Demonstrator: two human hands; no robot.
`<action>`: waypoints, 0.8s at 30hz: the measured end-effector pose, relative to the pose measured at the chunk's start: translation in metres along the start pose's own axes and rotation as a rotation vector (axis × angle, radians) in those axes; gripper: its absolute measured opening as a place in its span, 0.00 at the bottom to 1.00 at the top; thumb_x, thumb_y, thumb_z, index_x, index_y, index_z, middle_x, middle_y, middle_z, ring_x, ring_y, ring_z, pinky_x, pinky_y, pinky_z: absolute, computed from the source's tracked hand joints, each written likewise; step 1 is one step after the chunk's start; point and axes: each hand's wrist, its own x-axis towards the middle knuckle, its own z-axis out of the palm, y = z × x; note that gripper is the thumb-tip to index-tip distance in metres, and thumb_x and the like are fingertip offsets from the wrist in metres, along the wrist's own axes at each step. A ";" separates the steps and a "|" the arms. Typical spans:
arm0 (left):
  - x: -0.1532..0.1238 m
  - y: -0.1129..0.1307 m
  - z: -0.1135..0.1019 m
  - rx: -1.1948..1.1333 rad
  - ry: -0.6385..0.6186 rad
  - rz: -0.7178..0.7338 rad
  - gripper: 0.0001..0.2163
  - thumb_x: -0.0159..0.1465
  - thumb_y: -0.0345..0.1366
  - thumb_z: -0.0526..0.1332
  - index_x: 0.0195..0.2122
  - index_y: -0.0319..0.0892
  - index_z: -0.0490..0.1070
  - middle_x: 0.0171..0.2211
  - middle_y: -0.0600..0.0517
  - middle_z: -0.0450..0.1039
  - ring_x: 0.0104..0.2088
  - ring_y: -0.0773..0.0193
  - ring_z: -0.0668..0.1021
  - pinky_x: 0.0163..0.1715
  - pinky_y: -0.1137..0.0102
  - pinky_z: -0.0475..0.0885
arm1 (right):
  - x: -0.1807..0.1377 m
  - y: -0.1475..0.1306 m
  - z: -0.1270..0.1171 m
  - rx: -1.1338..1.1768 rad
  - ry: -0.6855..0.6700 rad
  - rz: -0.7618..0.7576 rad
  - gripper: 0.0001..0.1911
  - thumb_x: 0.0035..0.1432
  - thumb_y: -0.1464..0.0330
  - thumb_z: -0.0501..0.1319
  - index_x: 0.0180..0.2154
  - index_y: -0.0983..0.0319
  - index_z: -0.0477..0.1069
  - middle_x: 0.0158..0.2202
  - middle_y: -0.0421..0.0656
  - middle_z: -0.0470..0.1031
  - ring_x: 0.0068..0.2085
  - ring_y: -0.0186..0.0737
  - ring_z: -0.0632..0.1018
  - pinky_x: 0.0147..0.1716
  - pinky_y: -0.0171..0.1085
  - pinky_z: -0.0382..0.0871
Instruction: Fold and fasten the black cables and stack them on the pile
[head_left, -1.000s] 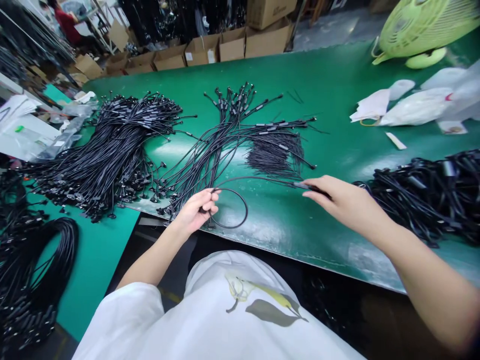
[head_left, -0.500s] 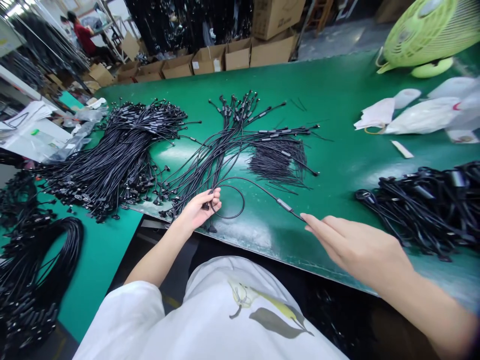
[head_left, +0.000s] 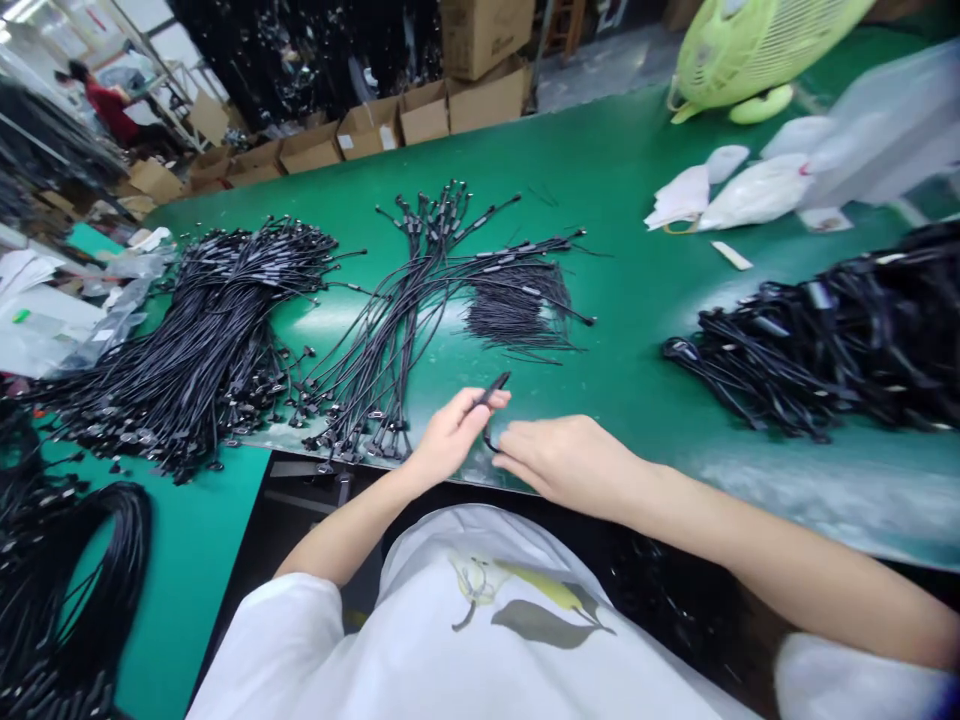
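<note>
My left hand [head_left: 459, 430] is closed on a black cable [head_left: 493, 387], which is gathered into a tight coil and seen nearly edge-on. Close beside it, my right hand [head_left: 562, 460] pinches a short length of the same cable near the coil's lower end. Beyond both hands lies a loose, crossing bunch of black cables [head_left: 405, 320] with connectors at their ends. A heap of thin black ties [head_left: 510, 310] rests to the right of that bunch.
A large pile of cables [head_left: 225, 310] spreads at the left of the green table [head_left: 600, 200]. Bundled coiled cables [head_left: 840, 340] lie at the right. Plastic bags [head_left: 757, 195] and a green fan [head_left: 765, 50] stand at the far right. Cardboard boxes [head_left: 367, 130] line the back edge.
My right hand has moved left, close to my left hand. The loose loop and stretched-out end of the cable are now wound into a tight coil. The view has swung right.
</note>
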 end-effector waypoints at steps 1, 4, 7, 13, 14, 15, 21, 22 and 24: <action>-0.003 -0.001 0.004 0.080 -0.065 0.013 0.13 0.63 0.45 0.61 0.40 0.40 0.74 0.40 0.48 0.76 0.43 0.62 0.76 0.47 0.70 0.66 | 0.007 0.002 0.000 0.066 0.024 0.061 0.12 0.64 0.66 0.57 0.28 0.62 0.70 0.26 0.41 0.73 0.26 0.34 0.72 0.25 0.35 0.53; -0.007 -0.001 0.003 0.089 -0.126 -0.029 0.16 0.64 0.49 0.59 0.36 0.40 0.74 0.26 0.53 0.71 0.29 0.67 0.71 0.36 0.71 0.65 | 0.019 0.017 0.007 0.320 0.201 0.287 0.11 0.60 0.61 0.61 0.30 0.61 0.70 0.29 0.40 0.73 0.30 0.34 0.72 0.28 0.33 0.58; -0.002 -0.002 -0.001 -0.204 -0.020 -0.082 0.16 0.61 0.50 0.62 0.34 0.41 0.71 0.18 0.59 0.59 0.21 0.71 0.60 0.26 0.72 0.60 | 0.023 0.026 0.029 0.611 0.482 0.471 0.16 0.55 0.56 0.64 0.38 0.61 0.69 0.35 0.42 0.72 0.36 0.37 0.73 0.35 0.35 0.64; -0.001 -0.012 0.016 -0.445 -0.013 -0.289 0.22 0.59 0.58 0.60 0.28 0.40 0.68 0.24 0.54 0.66 0.28 0.67 0.71 0.36 0.68 0.69 | 0.029 0.010 0.061 1.374 0.553 0.732 0.22 0.61 0.50 0.56 0.26 0.61 0.63 0.20 0.34 0.55 0.19 0.28 0.56 0.18 0.31 0.49; -0.003 -0.015 0.019 -0.461 -0.043 -0.314 0.24 0.60 0.60 0.58 0.26 0.40 0.65 0.22 0.55 0.64 0.27 0.67 0.71 0.39 0.66 0.70 | 0.030 0.008 0.060 1.465 0.582 0.758 0.23 0.59 0.49 0.59 0.25 0.61 0.62 0.20 0.33 0.54 0.19 0.27 0.53 0.17 0.31 0.46; -0.006 -0.017 0.021 -0.473 -0.060 -0.319 0.24 0.60 0.60 0.56 0.25 0.41 0.63 0.20 0.57 0.60 0.25 0.68 0.69 0.40 0.65 0.70 | 0.030 0.007 0.058 1.569 0.577 0.771 0.24 0.56 0.49 0.61 0.25 0.61 0.61 0.20 0.33 0.53 0.19 0.26 0.52 0.17 0.31 0.47; -0.010 -0.025 0.015 -0.148 -0.119 -0.193 0.19 0.60 0.55 0.61 0.32 0.43 0.61 0.20 0.60 0.57 0.23 0.69 0.65 0.33 0.69 0.65 | 0.035 -0.005 0.046 1.908 0.544 0.831 0.24 0.47 0.48 0.68 0.32 0.60 0.67 0.33 0.43 0.71 0.34 0.37 0.74 0.29 0.34 0.70; -0.009 -0.024 0.013 -0.055 -0.139 -0.163 0.18 0.60 0.53 0.62 0.33 0.43 0.62 0.21 0.59 0.60 0.24 0.67 0.66 0.32 0.69 0.63 | 0.038 -0.009 0.046 1.859 0.599 0.827 0.25 0.47 0.47 0.67 0.35 0.60 0.68 0.37 0.44 0.72 0.37 0.38 0.75 0.29 0.34 0.70; -0.008 -0.021 0.010 0.084 -0.180 -0.135 0.15 0.61 0.48 0.63 0.34 0.42 0.64 0.24 0.56 0.64 0.27 0.65 0.66 0.32 0.69 0.62 | 0.045 -0.016 0.049 1.744 0.679 0.805 0.24 0.48 0.48 0.67 0.36 0.60 0.68 0.38 0.45 0.72 0.36 0.38 0.75 0.26 0.32 0.69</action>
